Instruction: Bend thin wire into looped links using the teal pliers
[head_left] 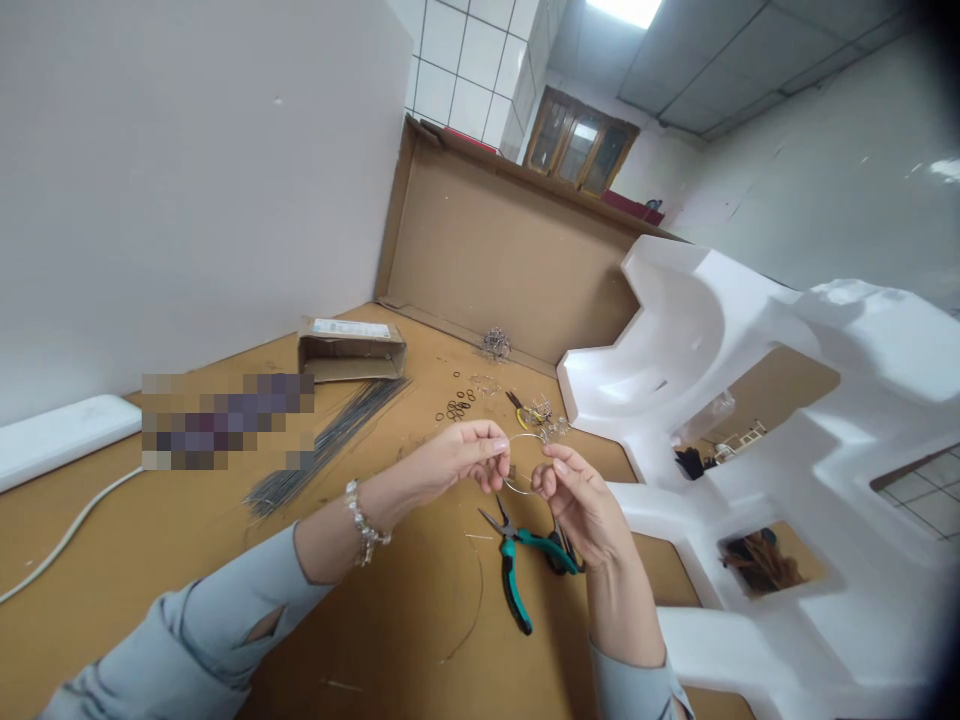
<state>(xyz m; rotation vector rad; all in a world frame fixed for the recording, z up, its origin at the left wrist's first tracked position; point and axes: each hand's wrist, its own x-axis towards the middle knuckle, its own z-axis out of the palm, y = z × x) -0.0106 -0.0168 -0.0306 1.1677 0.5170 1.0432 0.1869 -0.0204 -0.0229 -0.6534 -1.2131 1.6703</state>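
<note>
Had the wire [527,435] curved into a loop near mid-frame on my feed, left hand [476,452] and right hand [577,495] both pinching it. Bending looked mostly done, couldn't tell if the ends joined. Straight rods [337,440], centre-left, lay unbent.

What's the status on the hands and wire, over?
Left hand and right hand pinching wire. Wire curved between them. Teal pliers lying open close by.

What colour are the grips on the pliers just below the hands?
Teal with black sections on the grips; seen in the head view.
</note>
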